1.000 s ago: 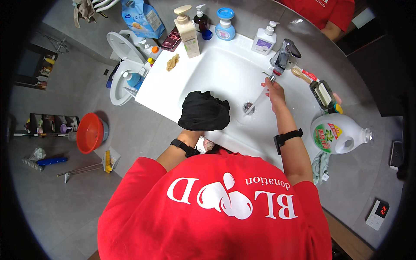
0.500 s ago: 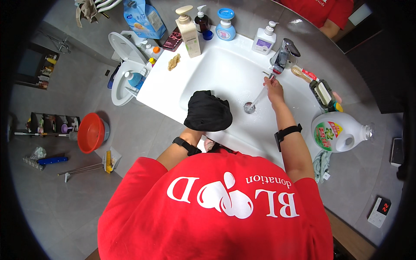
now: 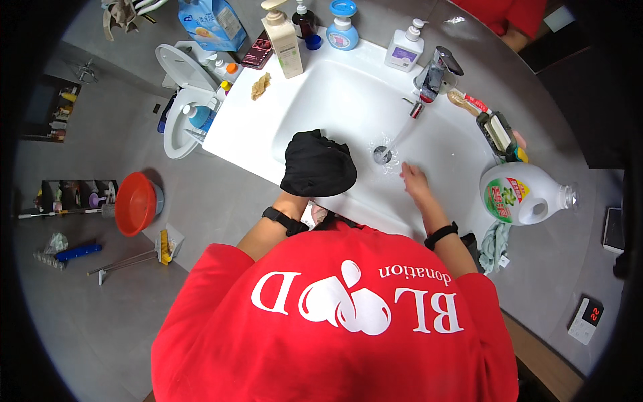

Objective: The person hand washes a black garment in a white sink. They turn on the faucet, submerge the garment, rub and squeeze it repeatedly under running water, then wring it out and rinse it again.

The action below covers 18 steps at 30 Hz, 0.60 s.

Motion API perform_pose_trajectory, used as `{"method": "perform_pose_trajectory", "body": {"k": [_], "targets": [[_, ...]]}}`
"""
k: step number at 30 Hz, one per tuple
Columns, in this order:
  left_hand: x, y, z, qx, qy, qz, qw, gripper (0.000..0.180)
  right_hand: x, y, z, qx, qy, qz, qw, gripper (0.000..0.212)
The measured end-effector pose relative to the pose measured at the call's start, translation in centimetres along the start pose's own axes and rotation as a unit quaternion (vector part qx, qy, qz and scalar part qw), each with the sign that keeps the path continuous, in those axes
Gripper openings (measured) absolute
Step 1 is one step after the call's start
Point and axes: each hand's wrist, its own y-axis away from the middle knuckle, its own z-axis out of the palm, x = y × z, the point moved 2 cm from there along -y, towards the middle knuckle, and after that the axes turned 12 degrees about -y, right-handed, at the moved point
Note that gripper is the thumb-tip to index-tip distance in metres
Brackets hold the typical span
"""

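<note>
A black fabric cap [image 3: 319,164] is held over the near left rim of the white washbasin [image 3: 321,100]. My left hand [image 3: 293,201] holds it from beneath, so the fingers are hidden by the cloth. My right hand [image 3: 415,181] hovers over the basin, right of the drain [image 3: 382,155], with fingers loosely apart and nothing in them. Water runs from the faucet [image 3: 432,77] through its small spout [image 3: 416,109] and splashes at the drain, a little beyond my right fingertips.
Along the back rim stand a beige pump bottle [image 3: 284,43], a blue soap dispenser [image 3: 343,30] and a white pump bottle [image 3: 404,50]. A large white detergent jug [image 3: 529,194] lies at the right, near a soap dish [image 3: 497,134]. At the left are a toilet [image 3: 179,134] and an orange basin [image 3: 135,204].
My right hand has let go of the faucet's spout and drawn back toward me. Water now hits the drain with more splash. The cap has stayed in my left hand.
</note>
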Motion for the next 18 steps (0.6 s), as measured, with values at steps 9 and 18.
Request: {"method": "perform_pose_trajectory", "body": {"k": [9,18], "targets": [[0.0,0.0,0.5,0.024,-0.017,0.043,0.999,0.023,5.6,6.3,-0.1,0.008,0.068,-0.054,0.996,0.043],[-0.3,0.2,1.6,-0.031,-0.003,0.024,0.999,0.022,4.2,6.7,0.1,-0.007,0.127,-0.053,0.99,0.039]]}}
